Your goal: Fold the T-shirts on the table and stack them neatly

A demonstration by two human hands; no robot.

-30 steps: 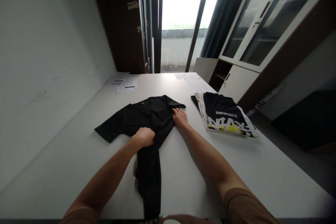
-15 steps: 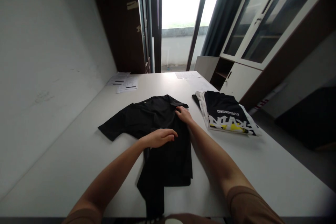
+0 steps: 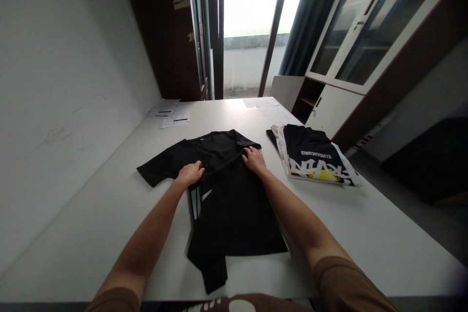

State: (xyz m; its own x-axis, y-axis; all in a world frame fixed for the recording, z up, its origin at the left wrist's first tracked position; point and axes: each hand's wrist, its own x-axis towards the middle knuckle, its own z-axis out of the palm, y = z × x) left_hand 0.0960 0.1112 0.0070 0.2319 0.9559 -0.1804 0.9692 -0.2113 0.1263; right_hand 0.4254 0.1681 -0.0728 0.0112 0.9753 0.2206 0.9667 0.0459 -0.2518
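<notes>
A black T-shirt (image 3: 237, 209) lies on the white table in front of me, its collar away from me and one sleeve stretched out to the left. My left hand (image 3: 190, 174) is closed on the fabric at the shirt's left side, below that sleeve. Near the right sleeve, my right hand (image 3: 254, 160) pinches the cloth with bent fingers. White stripes and a bit of white print show in the fold under my left hand. A narrow flap of black cloth sticks out below the hem, toward me.
To the right, a stack of folded shirts (image 3: 314, 156) sits on the table (image 3: 106, 234), a black printed one on top. Papers (image 3: 171, 113) lie at the far left, and more sheets (image 3: 261, 102) at the far edge. A wall borders the left; cabinets (image 3: 340, 107) stand beyond the right.
My left hand has moved left and away from me, from above the shirt's middle onto its left side. The shirt's body has spread wider, its lower right corner reaching further right. My right hand stays put.
</notes>
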